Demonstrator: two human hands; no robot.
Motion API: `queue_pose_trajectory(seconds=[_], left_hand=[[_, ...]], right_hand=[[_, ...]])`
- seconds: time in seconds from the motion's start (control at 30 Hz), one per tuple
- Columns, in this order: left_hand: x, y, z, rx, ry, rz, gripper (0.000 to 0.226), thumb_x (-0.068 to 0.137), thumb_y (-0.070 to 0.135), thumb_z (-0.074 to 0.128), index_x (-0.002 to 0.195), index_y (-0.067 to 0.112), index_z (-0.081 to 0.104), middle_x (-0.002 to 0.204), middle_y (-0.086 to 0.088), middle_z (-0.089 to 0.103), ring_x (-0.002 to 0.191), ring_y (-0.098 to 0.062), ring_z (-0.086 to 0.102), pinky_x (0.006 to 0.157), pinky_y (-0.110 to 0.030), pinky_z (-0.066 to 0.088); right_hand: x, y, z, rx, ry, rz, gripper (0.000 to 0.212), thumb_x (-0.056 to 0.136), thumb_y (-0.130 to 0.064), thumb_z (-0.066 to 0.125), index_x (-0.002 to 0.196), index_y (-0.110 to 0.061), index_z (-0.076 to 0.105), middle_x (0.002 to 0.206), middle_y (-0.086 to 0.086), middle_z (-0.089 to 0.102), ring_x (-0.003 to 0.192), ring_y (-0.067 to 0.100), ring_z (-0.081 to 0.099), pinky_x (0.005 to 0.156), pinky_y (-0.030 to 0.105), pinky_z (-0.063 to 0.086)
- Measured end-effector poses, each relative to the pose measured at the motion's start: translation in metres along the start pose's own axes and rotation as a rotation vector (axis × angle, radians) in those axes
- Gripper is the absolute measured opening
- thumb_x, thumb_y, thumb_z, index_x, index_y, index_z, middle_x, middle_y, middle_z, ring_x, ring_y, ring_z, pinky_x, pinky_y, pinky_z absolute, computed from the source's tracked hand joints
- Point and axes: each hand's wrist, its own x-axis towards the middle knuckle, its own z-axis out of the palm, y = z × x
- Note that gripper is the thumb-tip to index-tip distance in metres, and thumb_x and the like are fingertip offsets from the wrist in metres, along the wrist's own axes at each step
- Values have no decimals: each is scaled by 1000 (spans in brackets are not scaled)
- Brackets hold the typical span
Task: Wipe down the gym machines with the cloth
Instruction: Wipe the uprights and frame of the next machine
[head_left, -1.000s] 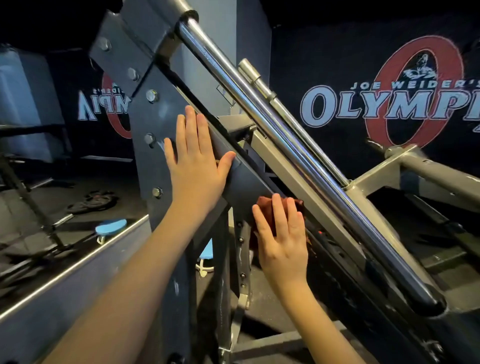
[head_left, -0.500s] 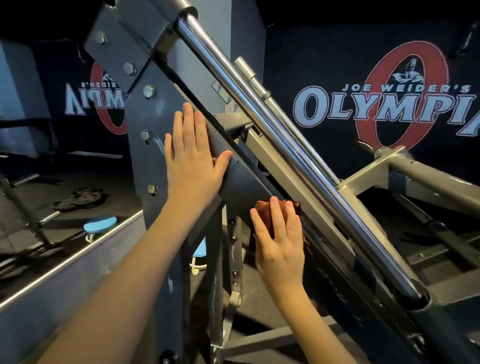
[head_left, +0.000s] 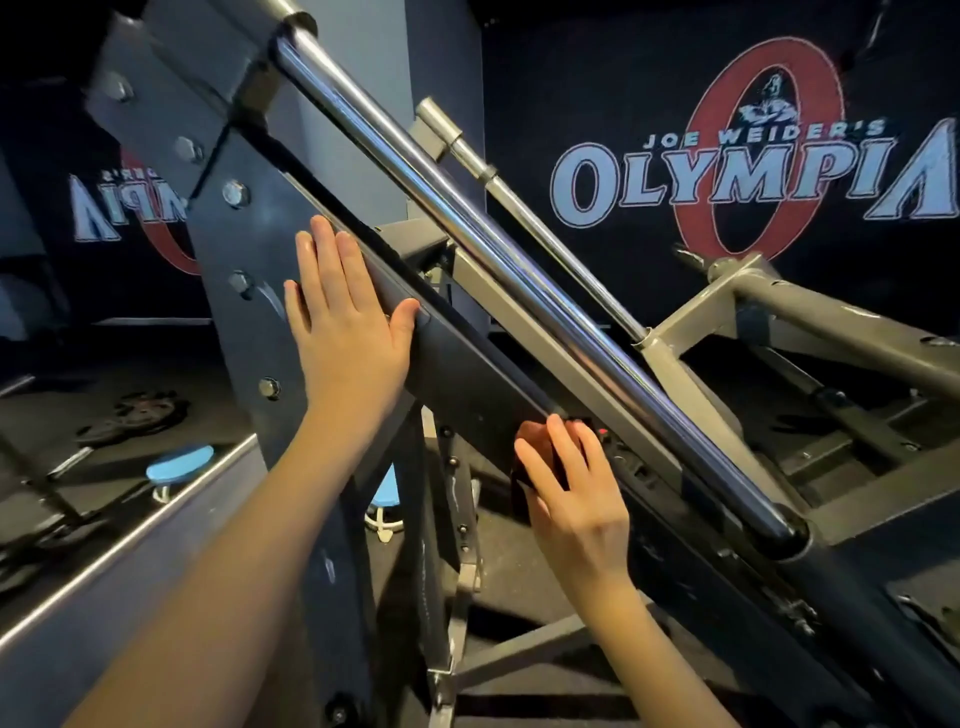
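The cloth (head_left: 532, 441) sits bunched under my right hand (head_left: 576, 501), whose near-straight fingers (head_left: 561, 436) press it to the machine's dark sloped beam (head_left: 467, 374), just beneath the chrome rail (head_left: 467, 221). Up-slope, my left hand (head_left: 348, 332) lies flat on the bolted plate (head_left: 218, 249), gripping nothing. Mid-wipe, I judge; next, slide the cloth down-beam under steady pressure.

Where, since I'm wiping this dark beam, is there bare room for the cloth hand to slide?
Bare: the beam face between the left hand and the cloth under the right hand. Crowded: the fittings beside the cloth, under the chrome rail.
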Motion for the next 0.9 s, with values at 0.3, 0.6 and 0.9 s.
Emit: queue_pose_trajectory(seconds=[0.3,0.6,0.9], left_hand=[[0,-16,9,-30,26,129,85,95,51,43,154,7,1,163,-14,0,150,-31,-3,118,-47,-3],[3,-28,16,-19,73,216,83,93,56,33,153,5,8,161,-18,8,149,-36,6,117,-53,6],[4,-34,21,-17,89,281,86,94,54,42,153,5,5,161,-19,5,148,-37,4,117,-52,2]], right_hand=[[56,-45,16,-30,79,-9,38,84,-13,71,120,-8,62,128,18,58,122,37,51,94,46,49],[30,-62,27,-39,156,138,28,76,-9,79,103,-5,73,117,18,61,110,36,54,82,45,56],[3,-46,10,-47,123,233,49,70,-5,80,114,-12,61,123,13,52,114,33,51,83,42,55]])
